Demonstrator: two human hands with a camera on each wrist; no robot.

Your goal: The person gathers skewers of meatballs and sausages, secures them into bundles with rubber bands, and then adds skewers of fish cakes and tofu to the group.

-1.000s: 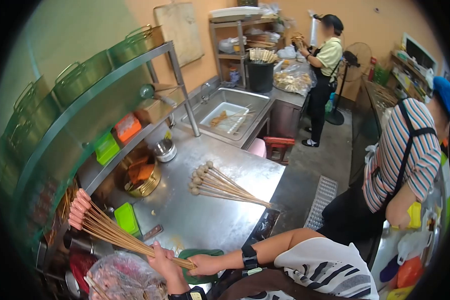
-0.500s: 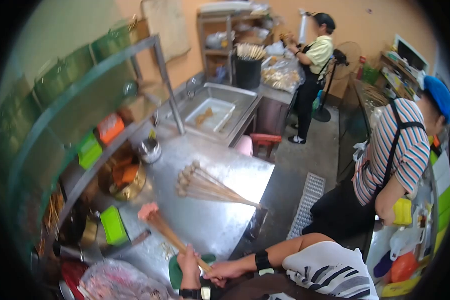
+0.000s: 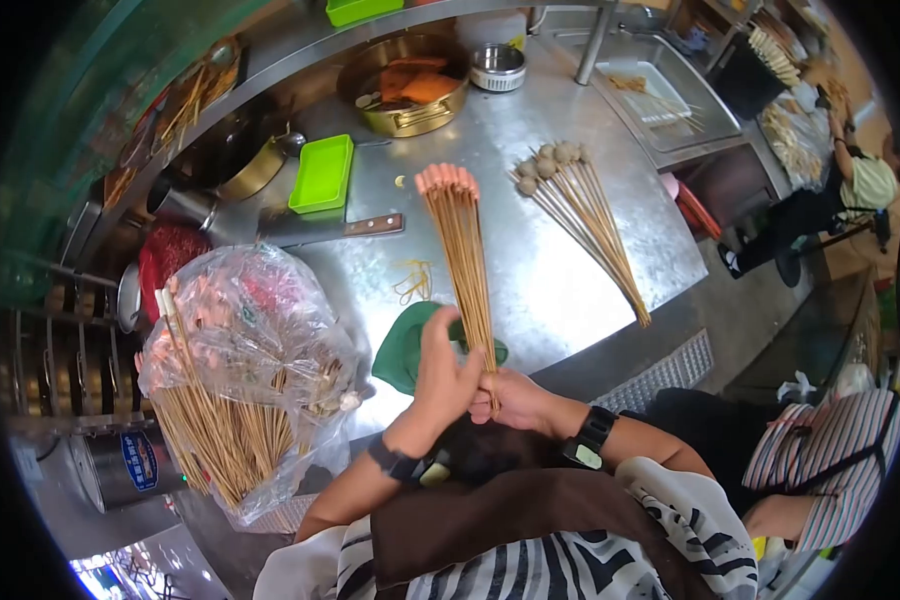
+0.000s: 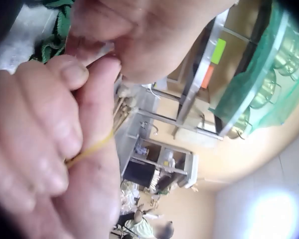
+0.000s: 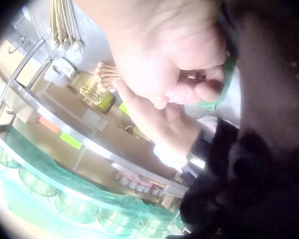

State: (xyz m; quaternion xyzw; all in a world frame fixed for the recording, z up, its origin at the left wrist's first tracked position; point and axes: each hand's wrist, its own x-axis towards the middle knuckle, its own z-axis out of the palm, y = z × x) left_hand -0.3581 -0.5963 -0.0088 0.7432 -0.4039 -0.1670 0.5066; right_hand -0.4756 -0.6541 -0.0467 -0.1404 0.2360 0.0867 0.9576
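A bundle of pink-tipped skewers (image 3: 462,240) stands out from both hands over the metal table, fanned slightly at the sausage end. The left hand (image 3: 440,378) holds its lower sticks from the left side, the thumb raised beside them. Just right of it, the right hand (image 3: 518,398) grips the stick ends with curled fingers. In the left wrist view a yellow band (image 4: 92,149) stretches across fingers; the sticks are mostly hidden there. Overlapping hands also hide the grip in the right wrist view. Right of the bundle, ball-tipped skewers (image 3: 590,215) lie on the table.
A plastic bag of skewers (image 3: 255,340) sits at left. Around the table are a green cloth (image 3: 398,350), yellow bands (image 3: 412,280), a cleaver (image 3: 370,225), a green tray (image 3: 322,174) and a brass pot (image 3: 410,118). Two people stand at the right.
The view has swung down and left. The sausage skewers, earlier slanting left, now point away from the body with their tips bunched more evenly; both hands are close together at the lower ends.
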